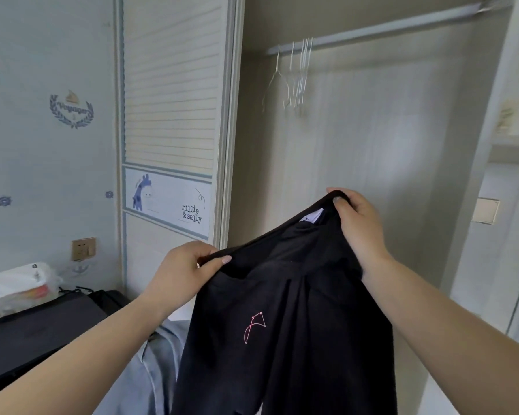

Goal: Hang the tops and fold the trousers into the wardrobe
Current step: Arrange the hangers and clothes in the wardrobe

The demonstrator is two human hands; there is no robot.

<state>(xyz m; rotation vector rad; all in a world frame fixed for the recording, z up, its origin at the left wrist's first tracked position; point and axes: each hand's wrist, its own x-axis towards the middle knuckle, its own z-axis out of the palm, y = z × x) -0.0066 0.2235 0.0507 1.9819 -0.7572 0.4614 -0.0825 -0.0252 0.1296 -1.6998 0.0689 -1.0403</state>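
A black cotton garment with a small pink line emblem was held up before the open wardrobe, its upper edge gripped by the left hand and pinched higher by the right hand. It was judged to be a top. Ideally the edge would be kept taut, a thin white wire hanger taken from the pale metal rail, and slipped inside the neck.

two hands: left hand, right hand. one black garment bearing one pink line motif and one white label. one rail in the wardrobe's upper part carrying a cluster of white wire hangers, five or so; exact number unclear. one wall socket. one giraffe sticker.
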